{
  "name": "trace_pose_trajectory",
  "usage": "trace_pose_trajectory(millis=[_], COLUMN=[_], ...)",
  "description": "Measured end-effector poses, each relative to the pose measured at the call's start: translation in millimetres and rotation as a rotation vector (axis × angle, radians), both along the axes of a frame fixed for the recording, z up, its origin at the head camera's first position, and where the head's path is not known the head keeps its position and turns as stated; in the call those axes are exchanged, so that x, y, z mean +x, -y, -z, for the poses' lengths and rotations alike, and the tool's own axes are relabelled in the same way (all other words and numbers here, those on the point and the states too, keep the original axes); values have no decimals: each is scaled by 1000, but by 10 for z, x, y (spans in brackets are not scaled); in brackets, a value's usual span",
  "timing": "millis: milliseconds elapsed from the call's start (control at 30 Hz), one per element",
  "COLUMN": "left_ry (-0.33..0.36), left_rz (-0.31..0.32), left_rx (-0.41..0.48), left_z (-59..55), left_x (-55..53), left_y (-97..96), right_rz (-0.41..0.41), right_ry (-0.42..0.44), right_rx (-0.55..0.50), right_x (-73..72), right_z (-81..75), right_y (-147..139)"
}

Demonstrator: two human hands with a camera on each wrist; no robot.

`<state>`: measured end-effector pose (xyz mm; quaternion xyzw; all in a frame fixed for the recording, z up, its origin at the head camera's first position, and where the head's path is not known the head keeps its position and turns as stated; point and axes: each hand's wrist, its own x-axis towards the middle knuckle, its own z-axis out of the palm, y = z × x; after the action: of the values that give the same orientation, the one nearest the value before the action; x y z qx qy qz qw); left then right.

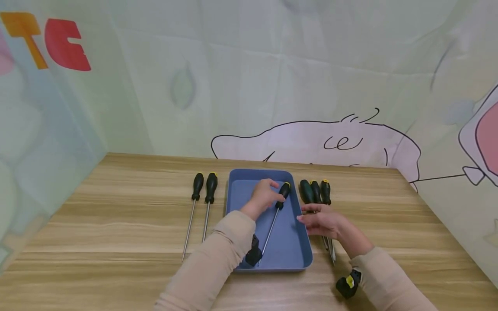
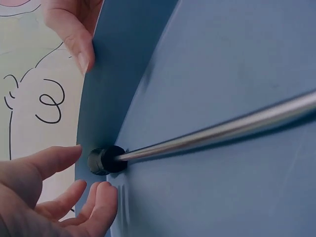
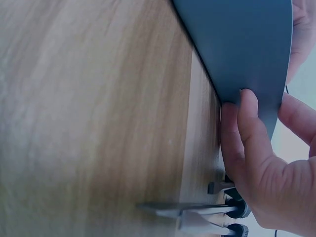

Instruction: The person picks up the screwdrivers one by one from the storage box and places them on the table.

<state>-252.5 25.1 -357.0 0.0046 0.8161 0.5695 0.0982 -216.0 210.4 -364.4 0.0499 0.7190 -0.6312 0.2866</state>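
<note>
A blue tray (image 1: 289,248) lies on the table, with one screwdriver (image 1: 285,191) slanting inside it, its black handle towards the far end. My left hand (image 1: 265,196) reaches over the tray beside that handle. In the left wrist view, the left thumb and fingers (image 2: 101,210) are spread around the handle, with a gap visible. My right hand (image 1: 324,222) is at the tray's right side. Its fingers (image 3: 254,131) rest against the outer wall in the right wrist view, and none of them wraps around a tool.
Two screwdrivers (image 1: 211,188) with black handles lie left of the tray. Several more screwdrivers (image 1: 325,192) lie close to its right side, partly behind my right hand. A printed cloth wall (image 1: 249,86) rises behind the wooden table (image 1: 128,207).
</note>
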Motion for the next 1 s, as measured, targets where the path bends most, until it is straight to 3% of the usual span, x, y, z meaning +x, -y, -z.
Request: trace_pose_trajectory(millis=[200,600,1000], left_ry=[-24,-168,-308], left_rz=[-6,-12,48], left_rx=[-26,-143,-451], left_z=[58,150,214], left_x=[1,49,22], left_y=[-17,-87,-152], right_rz=[6,7,-19], right_ry=[2,6,-4], right_rx=[-16,-24,-70], right_x=[3,-4,8], right_z=[9,25,24], right_y=[-8,-25,-28])
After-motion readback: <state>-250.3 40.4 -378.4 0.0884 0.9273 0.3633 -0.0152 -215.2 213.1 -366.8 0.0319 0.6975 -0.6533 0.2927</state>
